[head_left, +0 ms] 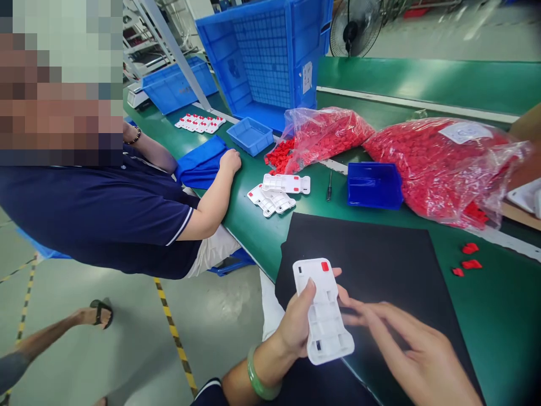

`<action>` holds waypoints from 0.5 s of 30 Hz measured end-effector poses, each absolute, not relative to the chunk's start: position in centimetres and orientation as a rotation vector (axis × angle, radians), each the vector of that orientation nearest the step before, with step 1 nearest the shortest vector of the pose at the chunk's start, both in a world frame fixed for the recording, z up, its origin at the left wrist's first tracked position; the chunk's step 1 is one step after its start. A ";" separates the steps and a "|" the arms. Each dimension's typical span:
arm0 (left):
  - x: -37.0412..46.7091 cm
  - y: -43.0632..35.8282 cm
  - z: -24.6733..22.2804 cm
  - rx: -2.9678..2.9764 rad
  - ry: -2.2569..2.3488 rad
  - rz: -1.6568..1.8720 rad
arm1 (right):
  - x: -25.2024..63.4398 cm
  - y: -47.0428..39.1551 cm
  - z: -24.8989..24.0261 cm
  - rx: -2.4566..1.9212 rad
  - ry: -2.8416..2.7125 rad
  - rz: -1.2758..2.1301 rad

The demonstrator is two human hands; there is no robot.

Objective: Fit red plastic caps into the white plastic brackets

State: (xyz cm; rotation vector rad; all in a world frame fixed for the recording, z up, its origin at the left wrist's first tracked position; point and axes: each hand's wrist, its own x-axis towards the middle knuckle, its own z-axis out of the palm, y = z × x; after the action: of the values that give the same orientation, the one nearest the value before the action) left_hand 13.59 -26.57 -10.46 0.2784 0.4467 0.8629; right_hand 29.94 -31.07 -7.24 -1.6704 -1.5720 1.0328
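Observation:
My left hand (291, 324) is closed on a white plastic panel (327, 330), thumb on its face and fingers behind it. The panel is held tilted, with moulded recesses showing and one red piece (325, 266) in its upper right corner. Close to the panel's right edge is my right hand (409, 344), fingers stretched out toward it; no object shows in them. Whether its fingertips touch the panel I cannot tell. Beneath both hands lies a black mat (372, 254) on the green table. Several loose red pieces (471, 264) rest right of the mat.
Past the mat are more white panels (281, 192), a screwdriver (328, 189), a dark blue bin (375, 186) and two bags of red pieces (439, 163) (333, 132). A co-worker (105, 208) sits at the left, near a light blue tray (250, 135). A large blue crate (302, 56) stands behind.

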 end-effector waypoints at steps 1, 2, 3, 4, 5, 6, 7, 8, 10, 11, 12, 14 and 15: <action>13.5 -26.6 -10.3 0.250 0.408 0.806 | 30.5 -31.2 -7.0 -1.712 -1.593 0.851; 13.5 -26.6 -10.1 0.231 0.371 0.748 | 30.9 -31.2 -6.7 -1.730 -1.612 0.719; 13.4 -26.8 -10.0 0.218 0.336 0.694 | 31.2 -31.0 -6.4 -1.724 -1.642 0.657; 13.4 -27.0 -10.0 0.207 0.309 0.650 | 31.3 -30.8 -6.0 -1.705 -1.676 0.658; 13.4 -27.3 -9.9 0.196 0.295 0.617 | 31.3 -30.4 -5.7 -1.686 -1.708 0.709; 13.4 -27.6 -9.9 0.191 0.289 0.596 | 31.2 -30.1 -5.4 -1.678 -1.729 0.787; 13.4 -28.0 -9.9 0.191 0.285 0.583 | 31.0 -29.8 -5.1 -1.677 -1.738 0.868; 13.3 -28.4 -9.9 0.195 0.289 0.573 | 30.8 -29.5 -4.8 -1.677 -1.743 0.933; 13.2 -29.1 -10.0 0.222 0.310 0.542 | 30.6 -29.2 -4.5 -1.669 -1.761 1.004; 13.1 -29.3 -10.0 0.241 0.326 0.521 | 30.5 -29.1 -4.5 -1.658 -1.775 1.009; 13.0 -29.5 -10.0 0.261 0.345 0.501 | 30.4 -29.1 -4.4 -1.645 -1.791 0.998; 12.8 -29.7 -10.1 0.300 0.380 0.466 | 30.4 -29.1 -4.3 -1.620 -1.823 0.948; 12.7 -29.7 -10.0 0.320 0.395 0.452 | 30.5 -29.2 -4.2 -1.609 -1.835 0.924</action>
State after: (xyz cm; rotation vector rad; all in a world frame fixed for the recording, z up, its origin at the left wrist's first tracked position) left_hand 12.73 -29.69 -10.02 0.3204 0.3948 0.4521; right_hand 30.47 -29.16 -4.21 -1.6092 -1.8353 0.9238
